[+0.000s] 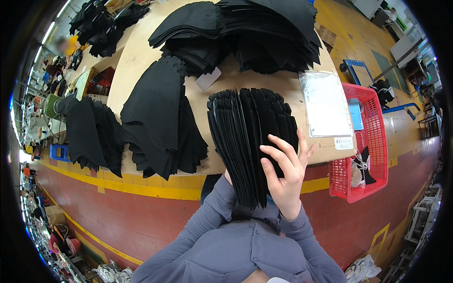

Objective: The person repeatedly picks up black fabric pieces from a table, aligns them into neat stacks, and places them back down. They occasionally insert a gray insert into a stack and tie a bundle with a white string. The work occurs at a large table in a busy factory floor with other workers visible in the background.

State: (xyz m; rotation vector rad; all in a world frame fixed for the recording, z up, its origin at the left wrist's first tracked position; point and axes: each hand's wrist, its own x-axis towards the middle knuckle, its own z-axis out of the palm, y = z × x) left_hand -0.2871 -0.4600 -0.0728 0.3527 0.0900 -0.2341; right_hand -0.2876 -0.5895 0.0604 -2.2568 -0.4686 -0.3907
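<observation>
At tan tabletop (137, 59), held black stack (231, 139), red floor (141, 207)

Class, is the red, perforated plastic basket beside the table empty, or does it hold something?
Not empty: inside the basket show a flat blue item, tangled white cord and a black piece.

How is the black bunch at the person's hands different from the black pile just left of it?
The bunch shows mostly stacked thin edges, while the left pile shows a broad, smooth face. The right hand is against the bunch; no hand is on the left pile. Both are black, with many layers and jagged edges.
</observation>
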